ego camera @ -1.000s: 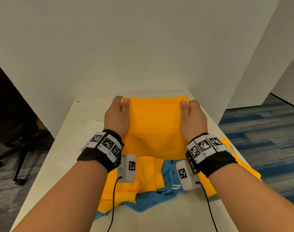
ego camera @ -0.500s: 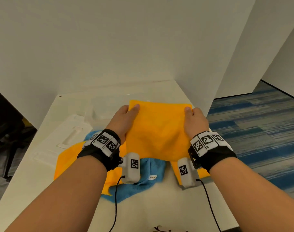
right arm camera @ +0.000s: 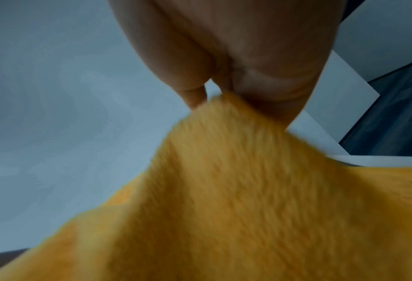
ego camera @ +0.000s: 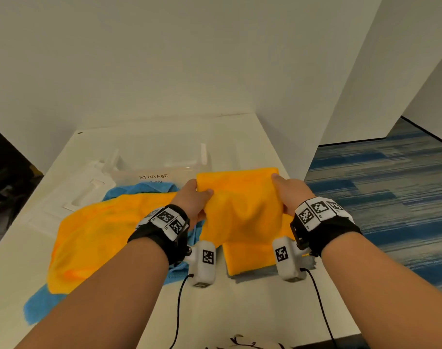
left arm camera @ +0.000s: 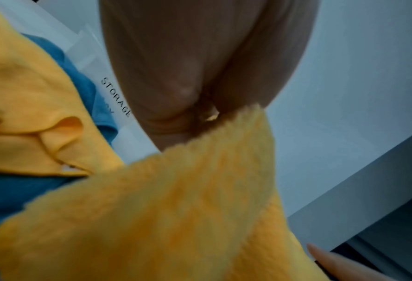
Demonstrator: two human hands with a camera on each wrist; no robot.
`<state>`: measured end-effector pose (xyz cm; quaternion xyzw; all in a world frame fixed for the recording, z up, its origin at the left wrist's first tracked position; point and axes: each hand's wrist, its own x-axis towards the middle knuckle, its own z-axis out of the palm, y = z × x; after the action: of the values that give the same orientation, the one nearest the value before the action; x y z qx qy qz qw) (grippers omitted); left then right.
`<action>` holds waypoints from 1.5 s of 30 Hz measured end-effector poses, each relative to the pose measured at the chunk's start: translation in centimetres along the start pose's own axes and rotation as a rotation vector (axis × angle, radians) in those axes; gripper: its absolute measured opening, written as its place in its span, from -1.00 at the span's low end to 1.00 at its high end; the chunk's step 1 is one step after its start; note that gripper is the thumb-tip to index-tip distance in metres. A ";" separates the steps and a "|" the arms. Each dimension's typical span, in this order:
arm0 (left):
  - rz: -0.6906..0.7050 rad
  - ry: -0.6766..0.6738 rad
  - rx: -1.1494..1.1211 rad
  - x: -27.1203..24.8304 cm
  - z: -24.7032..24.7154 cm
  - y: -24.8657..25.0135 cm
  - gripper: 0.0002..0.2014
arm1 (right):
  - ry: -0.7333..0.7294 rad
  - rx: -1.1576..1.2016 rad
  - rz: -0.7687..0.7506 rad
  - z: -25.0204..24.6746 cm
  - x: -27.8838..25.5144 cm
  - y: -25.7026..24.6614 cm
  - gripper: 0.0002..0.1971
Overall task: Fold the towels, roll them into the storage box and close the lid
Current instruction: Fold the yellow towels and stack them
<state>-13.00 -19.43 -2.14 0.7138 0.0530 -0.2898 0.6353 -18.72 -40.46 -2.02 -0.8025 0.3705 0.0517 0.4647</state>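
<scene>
Lying toward the tabletop's (ego camera: pixel 144 321) left edge, the white lid (ego camera: pixel 71 195) sits flat, with the clear storage box (ego camera: pixel 162 170) just beside it toward the far edge, its handwritten label facing the person. Against the box's front a blue towel (ego camera: pixel 142 188) spreads under a loose orange towel (ego camera: pixel 99 238) that runs toward the near-left corner. Right of these, the left hand (ego camera: pixel 193 201) pinches one upper corner of a folded orange towel (ego camera: pixel 242 210), thumb on top. That cloth hangs down onto another orange layer near the right edge. The right hand (ego camera: pixel 289 191) clamps the opposite corner, fingers closed on it.
</scene>
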 end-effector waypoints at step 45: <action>0.131 0.009 1.217 0.6 3.3 -5.0 0.00 | 0.075 -0.642 -0.463 -1.3 -0.6 6.4 -0.52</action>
<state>-15.90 -21.78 -6.90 0.9517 -0.1634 -0.2252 0.1300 -23.56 -43.02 -5.59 -0.9707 0.1616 0.0293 0.1756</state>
